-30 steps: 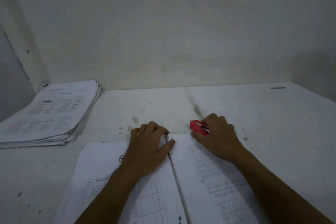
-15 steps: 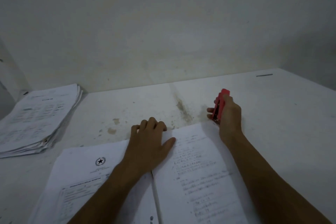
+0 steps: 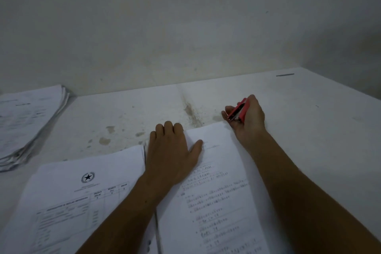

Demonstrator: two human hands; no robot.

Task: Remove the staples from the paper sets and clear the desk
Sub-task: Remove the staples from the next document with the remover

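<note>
Paper (image 3: 216,192) is thin and limp; we press it flat with our left hand (image 3: 171,152), right hand (image 3: 247,117) gripping the remover (image 3: 239,112).

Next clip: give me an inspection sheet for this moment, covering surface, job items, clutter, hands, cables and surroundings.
Surface: white desk, stained and speckled near its middle.
Job's things: open paper set in front; paper stack at far left; red staple remover.
Clutter: small dark strip at the far right edge.
Hands: left hand lies flat on the open paper set; right hand has its grip round the red staple remover, beyond the page's far corner.
Cables: nothing seen.
Surroundings: bare pale wall behind the desk.
</note>
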